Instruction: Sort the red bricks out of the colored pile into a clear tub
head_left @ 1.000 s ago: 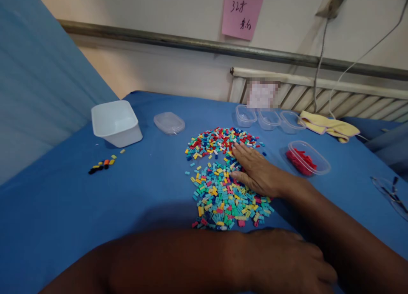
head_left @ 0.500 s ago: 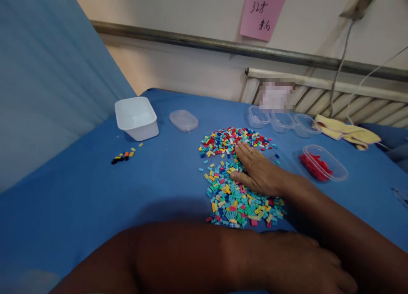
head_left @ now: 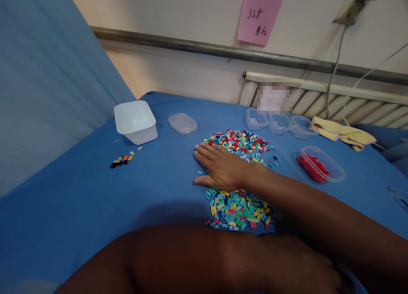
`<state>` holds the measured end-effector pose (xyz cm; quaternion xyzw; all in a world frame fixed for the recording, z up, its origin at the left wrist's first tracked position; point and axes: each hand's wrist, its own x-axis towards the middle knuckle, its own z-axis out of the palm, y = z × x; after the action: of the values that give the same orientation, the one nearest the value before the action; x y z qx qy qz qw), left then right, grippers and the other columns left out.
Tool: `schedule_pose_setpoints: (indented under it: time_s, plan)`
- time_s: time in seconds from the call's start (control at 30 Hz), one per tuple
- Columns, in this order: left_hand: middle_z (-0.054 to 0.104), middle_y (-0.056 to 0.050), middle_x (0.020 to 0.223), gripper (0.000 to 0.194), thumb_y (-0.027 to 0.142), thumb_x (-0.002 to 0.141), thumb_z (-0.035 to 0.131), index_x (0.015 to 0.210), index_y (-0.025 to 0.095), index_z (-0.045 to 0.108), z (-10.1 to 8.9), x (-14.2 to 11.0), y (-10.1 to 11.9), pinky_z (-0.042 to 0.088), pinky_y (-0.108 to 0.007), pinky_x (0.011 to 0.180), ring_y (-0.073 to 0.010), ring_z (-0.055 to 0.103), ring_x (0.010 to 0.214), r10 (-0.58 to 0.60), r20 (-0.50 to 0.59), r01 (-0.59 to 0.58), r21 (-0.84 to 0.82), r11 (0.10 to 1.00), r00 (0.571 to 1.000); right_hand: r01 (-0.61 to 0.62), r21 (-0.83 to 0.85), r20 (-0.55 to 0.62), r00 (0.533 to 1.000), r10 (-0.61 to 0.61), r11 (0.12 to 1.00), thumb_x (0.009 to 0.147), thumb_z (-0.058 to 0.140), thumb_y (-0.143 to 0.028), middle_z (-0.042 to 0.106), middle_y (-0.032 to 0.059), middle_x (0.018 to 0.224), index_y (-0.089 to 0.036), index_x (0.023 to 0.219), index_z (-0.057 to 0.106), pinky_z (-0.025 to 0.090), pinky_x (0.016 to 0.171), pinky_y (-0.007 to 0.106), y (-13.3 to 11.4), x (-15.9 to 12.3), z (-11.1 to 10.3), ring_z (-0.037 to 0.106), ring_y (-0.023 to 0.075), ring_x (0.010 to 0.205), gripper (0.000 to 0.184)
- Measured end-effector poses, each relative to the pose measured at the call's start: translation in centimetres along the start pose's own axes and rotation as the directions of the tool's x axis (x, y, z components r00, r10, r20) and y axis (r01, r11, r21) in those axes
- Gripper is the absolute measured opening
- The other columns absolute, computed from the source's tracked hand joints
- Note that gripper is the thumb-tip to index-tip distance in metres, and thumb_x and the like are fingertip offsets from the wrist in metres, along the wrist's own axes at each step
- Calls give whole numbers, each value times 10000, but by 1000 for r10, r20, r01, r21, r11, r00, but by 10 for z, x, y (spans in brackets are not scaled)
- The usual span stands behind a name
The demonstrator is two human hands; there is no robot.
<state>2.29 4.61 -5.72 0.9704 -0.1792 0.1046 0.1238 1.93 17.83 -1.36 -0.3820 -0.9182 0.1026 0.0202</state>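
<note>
A wide heap of small coloured bricks (head_left: 239, 202) lies spread on the blue cloth (head_left: 95, 192). My right hand (head_left: 219, 168) rests flat, palm down, on the heap's left side, fingers stretched out together and pointing left. It holds nothing. My left forearm lies across the bottom of the view, and my left hand (head_left: 299, 266) rests near the front edge. Its fingers look loosely curled; I cannot make out anything in them.
A white tub (head_left: 136, 121) and a clear lid (head_left: 182, 123) stand at the back left, with a short row of black, orange and yellow bricks (head_left: 123, 159) nearby. Three clear cups (head_left: 278, 123), a clear box of red bricks (head_left: 320, 164) and a yellow cloth (head_left: 342, 134) sit to the right.
My right hand has slid left across the heap, from its middle to its left edge, still flat. The left arm has stayed put. The view has shifted slightly.
</note>
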Motion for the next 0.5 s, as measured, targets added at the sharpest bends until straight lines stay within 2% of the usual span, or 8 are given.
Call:
schedule_pose_setpoints:
  time_s: [0.07,0.1,0.17,0.23,0.37,0.5]
  plan:
    - [811,40,1289,359,274,996,514,1005,295,872,-2,-1,-1,624,-207,977,-115,737,1219,155,-14,-156,-94,983,988,-26,-8,-4,1000,26,1000,1072,319,-844,214,177,1859,-89,1773,345,97,1431,491,5,0,1,134,344,1743,1031]
    - [820,-6,1255,369,243,991,502,1029,250,869,-4,-2,-1,638,-239,946,-141,750,1184,186,-31,-188,-129,974,982,-37,1,-3,999,37,999,1069,303,-852,226,173,1857,-100,1774,347,106,1429,509,8,-4,1,140,347,1742,1032]
    - [820,-35,1187,375,217,998,491,1086,237,855,-9,-3,0,643,-275,822,-160,757,1096,153,-50,-159,-155,975,987,-58,26,-5,998,58,998,1065,276,-861,235,162,1857,-130,1778,352,127,1425,546,15,-19,1,147,352,1741,1023]
    - [810,-14,1179,355,216,1001,505,1085,275,844,-14,-4,2,632,-306,753,-169,746,1043,110,-35,-114,-149,982,993,-92,36,-7,996,92,995,1062,273,-865,230,150,1859,-165,1781,354,141,1420,571,23,-41,0,149,357,1739,1007]
    - [797,20,1239,330,250,1020,516,1050,314,838,-22,-5,5,633,-345,787,-183,733,1080,78,0,-77,-121,990,997,-196,16,-21,980,196,981,1072,267,-849,215,147,1859,-194,1790,333,180,1408,606,42,-83,-1,148,363,1738,974]
    - [799,2,1221,341,275,1048,519,1142,240,844,-29,-5,6,631,-345,792,-187,733,1075,72,39,-65,-141,988,997,-259,9,-29,965,259,966,1091,260,-824,221,188,1853,-140,1776,354,190,1401,605,62,-115,3,153,362,1736,973]
